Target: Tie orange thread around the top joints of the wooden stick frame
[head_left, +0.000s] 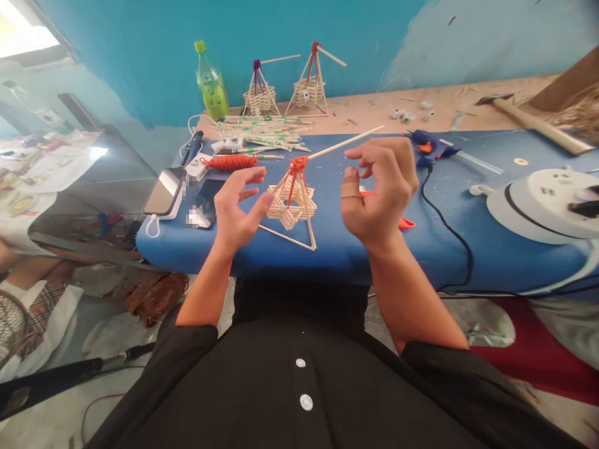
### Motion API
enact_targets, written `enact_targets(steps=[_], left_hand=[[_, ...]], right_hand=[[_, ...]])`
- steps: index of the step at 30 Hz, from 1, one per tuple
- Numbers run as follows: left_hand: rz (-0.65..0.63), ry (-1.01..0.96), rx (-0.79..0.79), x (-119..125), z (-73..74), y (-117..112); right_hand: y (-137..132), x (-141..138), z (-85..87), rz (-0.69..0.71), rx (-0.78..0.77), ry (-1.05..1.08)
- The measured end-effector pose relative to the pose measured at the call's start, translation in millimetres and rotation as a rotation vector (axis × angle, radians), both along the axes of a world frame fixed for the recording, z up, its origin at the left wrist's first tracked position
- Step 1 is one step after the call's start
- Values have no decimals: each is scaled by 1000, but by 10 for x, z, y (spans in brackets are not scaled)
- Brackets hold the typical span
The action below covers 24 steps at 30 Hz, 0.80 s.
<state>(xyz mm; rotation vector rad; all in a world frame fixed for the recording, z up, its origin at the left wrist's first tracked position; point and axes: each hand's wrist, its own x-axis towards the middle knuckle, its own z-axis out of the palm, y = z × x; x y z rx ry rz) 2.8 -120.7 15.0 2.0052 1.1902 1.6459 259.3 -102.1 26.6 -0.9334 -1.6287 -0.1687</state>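
Observation:
Between my hands a small stick model stands on the blue table: a pyramid frame of pale sticks around a stacked stick body. Orange yarn binds its peak, and one long stick juts up to the right from there. To the left of the model, my left hand hovers with fingers curved and apart, holding nothing. On the other side my right hand is raised with bent fingers and a gap to the thumb, which wears a tan bandage. Neither hand visibly grips the model.
Two similar models stand by the wall near a green bottle. Wrapped sticks, orange yarn and phones lie left. Rightward are a blue glue gun, a hammer and a white cable reel.

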Motion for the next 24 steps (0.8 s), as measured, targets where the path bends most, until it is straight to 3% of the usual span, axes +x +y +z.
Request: enact_targets(steps=[3, 7, 11, 14, 17, 19, 21, 24], left_hand=[[-10, 83, -125, -18, -174, -73], [-20, 137, -186, 63, -325, -104], [76, 175, -158, 44, -448, -211], [143, 144, -136, -26, -527, -336], [230, 43, -38, -56, -493, -439], [252, 0, 38, -36, -382, -502], [178, 7, 102, 8, -222, -582], [-49, 40, 169, 88, 22, -741]], right_hand=[[24, 117, -28, 101, -13, -44], [-10, 93, -276, 287, -143, -25], [-34, 130, -407, 204, -129, 47], [44, 229, -184, 99, -49, -100], [232, 292, 206, 168, -82, -344], [398, 297, 442, 256, -211, -492], [567, 288, 603, 344, -310, -592], [772, 290, 683, 401, -334, -656]])
